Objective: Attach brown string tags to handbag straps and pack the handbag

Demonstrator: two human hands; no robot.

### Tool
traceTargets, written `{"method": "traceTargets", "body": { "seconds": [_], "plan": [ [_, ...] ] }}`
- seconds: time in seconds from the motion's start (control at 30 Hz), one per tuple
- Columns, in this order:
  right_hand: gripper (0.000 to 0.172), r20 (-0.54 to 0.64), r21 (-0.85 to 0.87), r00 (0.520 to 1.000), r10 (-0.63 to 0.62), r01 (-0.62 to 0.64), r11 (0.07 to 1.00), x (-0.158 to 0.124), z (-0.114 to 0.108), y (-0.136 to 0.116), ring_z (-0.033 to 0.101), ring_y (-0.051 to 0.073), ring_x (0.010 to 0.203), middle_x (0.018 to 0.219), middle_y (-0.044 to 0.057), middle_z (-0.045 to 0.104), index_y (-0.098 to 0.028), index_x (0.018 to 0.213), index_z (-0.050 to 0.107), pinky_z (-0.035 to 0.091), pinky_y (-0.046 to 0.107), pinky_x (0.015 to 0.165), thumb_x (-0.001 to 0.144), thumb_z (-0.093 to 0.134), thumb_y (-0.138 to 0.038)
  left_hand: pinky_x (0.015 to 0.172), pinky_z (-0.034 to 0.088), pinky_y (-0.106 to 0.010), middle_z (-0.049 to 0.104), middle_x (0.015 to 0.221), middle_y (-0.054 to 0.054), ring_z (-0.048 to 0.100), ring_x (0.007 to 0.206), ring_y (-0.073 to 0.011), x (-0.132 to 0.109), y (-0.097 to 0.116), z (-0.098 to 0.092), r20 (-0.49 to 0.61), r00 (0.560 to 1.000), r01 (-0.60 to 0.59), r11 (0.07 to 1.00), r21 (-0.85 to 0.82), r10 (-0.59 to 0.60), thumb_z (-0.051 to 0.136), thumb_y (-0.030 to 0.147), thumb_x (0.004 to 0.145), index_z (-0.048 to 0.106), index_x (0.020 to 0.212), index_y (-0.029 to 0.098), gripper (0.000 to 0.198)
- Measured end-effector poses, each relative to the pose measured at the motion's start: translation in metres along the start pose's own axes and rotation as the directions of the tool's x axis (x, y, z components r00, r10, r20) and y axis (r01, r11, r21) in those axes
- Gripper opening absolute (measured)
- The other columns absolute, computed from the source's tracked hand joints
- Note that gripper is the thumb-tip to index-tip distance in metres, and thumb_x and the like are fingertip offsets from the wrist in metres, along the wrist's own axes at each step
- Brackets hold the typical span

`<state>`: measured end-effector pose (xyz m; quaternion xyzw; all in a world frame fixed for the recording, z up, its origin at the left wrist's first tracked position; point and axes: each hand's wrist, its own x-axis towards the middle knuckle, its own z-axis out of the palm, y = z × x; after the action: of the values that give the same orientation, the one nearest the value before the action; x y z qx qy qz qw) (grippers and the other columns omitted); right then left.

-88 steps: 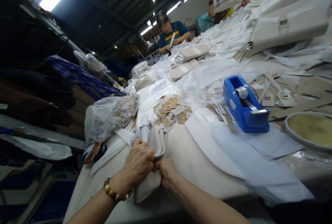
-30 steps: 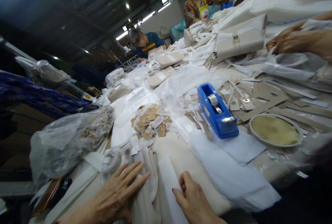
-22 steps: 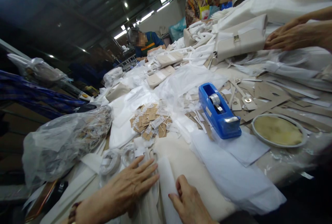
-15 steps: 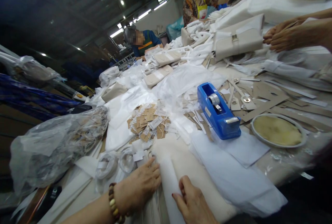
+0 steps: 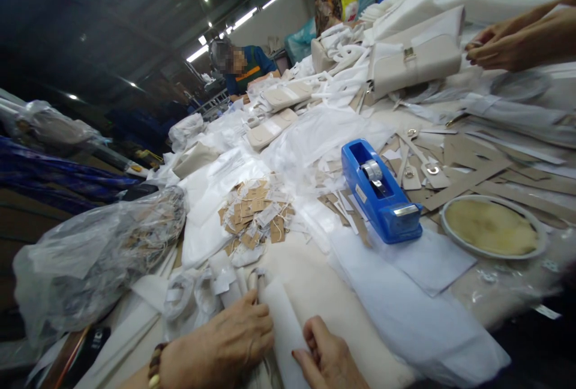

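My left hand (image 5: 236, 332), with a beaded bracelet at the wrist, is closed over a narrow beige strap (image 5: 255, 280) whose looped end pokes out beyond the fingers. Right beside it lies a white strip of wrapping sheet (image 5: 284, 320). The thumb and curled forefinger of my right hand (image 5: 330, 356) pinch the right edge of this strip. Beneath both is a beige piece (image 5: 324, 284), perhaps a bag panel. Clear-wrapped coiled straps (image 5: 180, 299) sit left of my left hand. Brown paper tags (image 5: 254, 206) with white strings are heaped just beyond.
A blue tape dispenser (image 5: 382, 197) and a round tin of yellowish stuff (image 5: 492, 227) stand at right, near buckled straps (image 5: 434, 173). Plastic-bagged tags (image 5: 108, 245) lie left. A co-worker's hands (image 5: 517, 41) work beside a beige handbag (image 5: 416, 56). Other people sit further back.
My left hand has drawn back a little toward me and to the left, uncovering the strap's looped end. My right hand has shifted slightly and its fingers have closed on the white strip.
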<state>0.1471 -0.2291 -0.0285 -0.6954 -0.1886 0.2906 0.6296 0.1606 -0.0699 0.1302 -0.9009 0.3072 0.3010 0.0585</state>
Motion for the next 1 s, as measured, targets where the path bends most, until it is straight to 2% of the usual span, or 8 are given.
{"method": "traceTargets", "body": {
  "seconds": [0.3, 0.37, 0.43, 0.57, 0.7, 0.77, 0.83, 1.0],
  "plan": [
    [0.015, -0.028, -0.235, 0.998, 0.051, -0.056, 0.97, 0.052, 0.017, -0.047, 0.057, 0.013, 0.067, 0.071, 0.002, 0.058, -0.018, 0.078, 0.044, 0.038, 0.019, 0.058, 0.075, 0.043, -0.003, 0.075, 0.038, -0.034, 0.06, 0.082, -0.001, 0.051, 0.077, -0.0176, 0.014, -0.012, -0.003, 0.093, 0.996, -0.017, 0.994, 0.107, 0.007, 0.056, 0.017, 0.074, 0.052, 0.077, 0.018, 0.005],
    [0.014, 0.028, -0.285, 1.0, 0.006, 0.002, 0.958, 0.058, 0.014, -0.05, 0.059, 0.015, 0.071, 0.075, 0.005, 0.062, -0.017, 0.081, 0.049, 0.04, 0.021, 0.063, 0.078, 0.043, -0.005, 0.078, 0.038, -0.035, 0.061, 0.085, -0.001, 0.052, 0.081, -0.0181, 0.003, -0.02, 0.0, 0.038, 0.999, -0.002, 0.994, 0.11, -0.002, 0.056, 0.017, 0.077, 0.054, 0.082, 0.019, 0.006],
    [0.015, 0.102, -0.343, 0.994, -0.04, 0.072, 0.937, 0.058, 0.006, -0.051, 0.059, 0.019, 0.075, 0.079, 0.008, 0.063, -0.016, 0.08, 0.053, 0.042, 0.026, 0.068, 0.079, 0.042, -0.005, 0.083, 0.037, -0.036, 0.061, 0.098, -0.004, 0.052, 0.091, -0.0205, -0.021, -0.028, 0.013, -0.137, 0.989, 0.074, 0.984, 0.159, -0.052, 0.057, 0.024, 0.08, 0.053, 0.101, 0.019, 0.022],
    [0.033, 0.287, -0.389, 0.942, -0.172, 0.278, 0.878, 0.042, -0.024, -0.045, 0.057, 0.02, 0.092, 0.096, 0.011, 0.061, -0.014, 0.086, 0.059, 0.045, 0.028, 0.08, 0.066, 0.041, 0.006, 0.092, 0.034, -0.038, 0.055, 0.118, -0.013, 0.048, 0.108, -0.0272, -0.084, -0.029, 0.071, -0.566, 0.788, 0.404, 0.898, 0.176, -0.244, 0.056, 0.056, 0.079, 0.032, 0.135, 0.016, 0.073],
    [0.064, 0.471, -0.316, 0.779, -0.415, 0.588, 0.745, 0.014, -0.05, -0.033, 0.045, 0.022, 0.121, 0.132, 0.017, 0.046, -0.014, 0.125, 0.046, 0.041, 0.03, 0.097, 0.064, 0.047, 0.005, 0.095, 0.035, -0.046, 0.038, 0.137, -0.016, 0.039, 0.123, -0.0335, -0.114, -0.019, 0.14, -0.621, 0.576, 0.61, 0.785, -0.106, -0.531, 0.04, 0.065, 0.081, 0.012, 0.144, 0.024, 0.08],
    [0.056, 0.497, -0.324, 0.717, -0.488, 0.676, 0.662, 0.005, -0.053, -0.031, 0.045, 0.023, 0.123, 0.134, 0.02, 0.045, -0.013, 0.124, 0.048, 0.04, 0.031, 0.099, 0.07, 0.048, 0.004, 0.095, 0.035, -0.051, 0.033, 0.141, -0.015, 0.038, 0.124, -0.0351, -0.113, -0.016, 0.163, -0.578, 0.55, 0.62, 0.758, -0.203, -0.604, 0.034, 0.064, 0.083, 0.008, 0.144, 0.027, 0.076],
    [0.04, 0.507, -0.369, 0.679, -0.531, 0.727, 0.579, 0.002, -0.051, -0.033, 0.054, 0.021, 0.11, 0.121, 0.017, 0.057, -0.013, 0.112, 0.056, 0.045, 0.029, 0.091, 0.077, 0.046, 0.003, 0.094, 0.035, -0.055, 0.032, 0.142, -0.015, 0.04, 0.123, -0.0365, -0.107, -0.015, 0.175, -0.54, 0.574, 0.601, 0.765, -0.233, -0.615, 0.031, 0.064, 0.084, 0.008, 0.144, 0.028, 0.075],
    [0.015, 0.608, -0.463, 0.641, -0.468, 0.765, 0.447, 0.017, -0.035, -0.037, 0.055, 0.018, 0.073, 0.083, 0.007, 0.062, -0.011, 0.083, 0.061, 0.046, 0.024, 0.065, 0.08, 0.049, -0.002, 0.093, 0.035, -0.054, 0.03, 0.142, -0.015, 0.037, 0.125, -0.0365, -0.096, -0.015, 0.181, -0.545, 0.536, 0.572, 0.752, -0.328, -0.645, 0.023, 0.062, 0.086, 0.008, 0.144, 0.028, 0.069]
  ]
}}
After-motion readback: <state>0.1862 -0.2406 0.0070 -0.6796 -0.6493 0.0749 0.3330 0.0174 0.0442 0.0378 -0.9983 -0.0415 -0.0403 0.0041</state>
